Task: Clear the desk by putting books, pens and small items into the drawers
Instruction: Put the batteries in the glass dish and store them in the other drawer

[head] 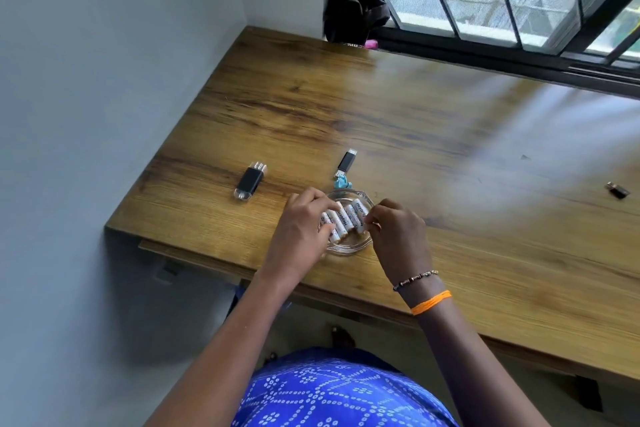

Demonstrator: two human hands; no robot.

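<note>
Where both hands meet near the front edge of the wooden desk point(398, 107), a shallow clear glass dish point(349, 248) holds a row of small white batteries point(341, 220) lying side by side, each printed with dark lettering and capped in a brassy tone. The left hand point(301, 229) curls over the dish's left side, its fingers bent around the leftmost batteries and grasping them. The right hand point(398, 236) pinches the end of the rightmost battery between thumb and fingertips. On that wrist sit a beaded bracelet point(415, 279) and an orange thread band point(431, 302).

Just beyond the dish lies a small light-blue item point(343, 181), its shape too small to make out, and touching it on the far side a black USB stick point(346, 160) with a bare metal plug. Well to the left of the dish rests a second black USB stick point(250, 180) with clear plastic caps at both ends. Far to the right of the dish, a tiny dark device point(617, 190) lies alone.

The desktop is a smooth laminate with strong brown grain — glossy enough to carry pale streaks of window light. Behind the dish, a black-framed window point(502, 10) with slanted bars and mesh runs along the desk's far edge; dark cloth point(356, 0) hangs at its left end. To the dish's left stands a plain grey-white wall point(104, 80). The person wears blue fabric point(339, 395) patterned with white dots.
</note>
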